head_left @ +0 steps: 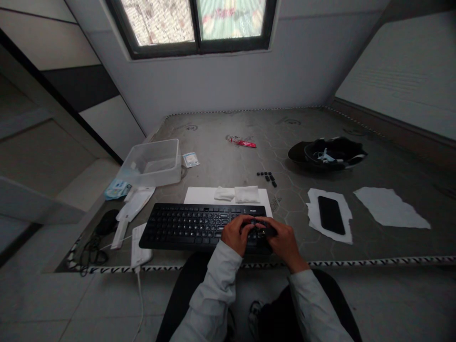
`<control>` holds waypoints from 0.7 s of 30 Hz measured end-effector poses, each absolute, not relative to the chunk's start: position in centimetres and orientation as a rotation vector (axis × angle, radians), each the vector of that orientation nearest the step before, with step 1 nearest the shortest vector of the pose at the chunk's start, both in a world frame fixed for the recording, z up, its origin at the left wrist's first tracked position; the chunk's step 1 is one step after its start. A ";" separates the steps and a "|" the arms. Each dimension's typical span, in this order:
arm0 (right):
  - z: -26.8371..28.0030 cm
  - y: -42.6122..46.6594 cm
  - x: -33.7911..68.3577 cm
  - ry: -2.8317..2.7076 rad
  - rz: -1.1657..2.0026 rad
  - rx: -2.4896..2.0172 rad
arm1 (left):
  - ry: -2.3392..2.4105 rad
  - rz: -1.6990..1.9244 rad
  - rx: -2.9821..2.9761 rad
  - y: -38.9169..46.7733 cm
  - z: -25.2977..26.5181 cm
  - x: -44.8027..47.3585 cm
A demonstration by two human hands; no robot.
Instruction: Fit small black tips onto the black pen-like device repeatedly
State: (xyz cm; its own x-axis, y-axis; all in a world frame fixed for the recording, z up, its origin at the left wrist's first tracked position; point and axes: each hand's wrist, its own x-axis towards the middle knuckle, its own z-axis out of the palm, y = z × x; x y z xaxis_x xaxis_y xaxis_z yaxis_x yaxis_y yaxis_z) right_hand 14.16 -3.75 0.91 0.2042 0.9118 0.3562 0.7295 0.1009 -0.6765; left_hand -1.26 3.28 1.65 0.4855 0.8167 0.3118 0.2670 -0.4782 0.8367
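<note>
A black keyboard point(185, 228) lies flat before me near the front edge of the surface. Over its right-hand end, my left hand point(237, 232) has its thumb and forefinger bent together in a pinch. My right hand point(283, 240) meets it there, fingers curled round a small dark object that I cannot make out. The fingertips of both hands nearly touch and cover part of the number keys. Beyond the keyboard lie several loose black keycaps point(268, 176). Two folded white tissues point(247, 194) rest on a white sheet point(192, 195) partly under the keyboard.
At left stand a clear plastic box point(156, 164), a small packet point(191, 159), a white power strip point(140, 244) and a coiled black cable point(94, 249). To the right are a phone point(331, 215) on white paper, another paper sheet point(392, 207) and a black cap point(342, 154). A red tool point(244, 142) lies farther back.
</note>
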 end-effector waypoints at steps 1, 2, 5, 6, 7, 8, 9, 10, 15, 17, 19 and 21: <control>0.9 -3.7 14.1 -1.564 0.279 -1.674 | 0.891 0.943 1.989 3.3 1.7 -1.3; 1.0 -3.7 14.1 -1.563 0.277 -1.679 | 0.889 0.942 1.988 3.3 1.7 -1.2; 1.0 -3.7 14.1 -1.561 0.276 -1.680 | 0.893 0.945 1.984 3.3 1.8 -1.2; 1.0 -3.7 14.1 -1.561 0.279 -1.681 | 0.897 0.945 1.981 3.3 1.8 -1.2; 1.0 -3.7 14.1 -1.562 0.282 -1.681 | 0.901 0.945 1.977 3.3 1.9 -1.2; 1.0 -3.7 14.1 -1.565 0.284 -1.680 | 0.902 0.943 1.972 3.3 1.9 -1.2; 1.0 -3.7 14.1 -1.569 0.285 -1.679 | 0.902 0.942 1.970 3.3 1.9 -1.2; 1.0 -3.7 14.2 -1.575 0.286 -1.677 | 0.899 0.940 1.971 3.3 1.9 -1.2; 0.8 -3.8 14.3 -1.585 0.266 -1.626 | 0.885 0.937 1.990 3.3 1.7 -1.2; 0.8 -3.8 14.3 -1.573 0.271 -1.612 | 0.883 0.946 1.991 3.3 1.6 -1.3; 0.8 -3.8 14.3 -1.570 0.294 -1.621 | 0.880 0.958 1.999 3.3 1.5 -1.2; 0.9 -3.8 14.3 -1.568 0.312 -1.641 | 0.884 0.957 2.006 3.3 1.5 -1.2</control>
State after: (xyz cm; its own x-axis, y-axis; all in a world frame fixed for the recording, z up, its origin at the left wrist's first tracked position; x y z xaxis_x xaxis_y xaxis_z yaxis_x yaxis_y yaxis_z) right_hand 14.32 -3.83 0.85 0.1916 0.9161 0.3521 0.7114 0.1175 -0.6929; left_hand -1.22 3.34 1.53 0.4865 0.8094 0.3290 0.2639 -0.4951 0.8278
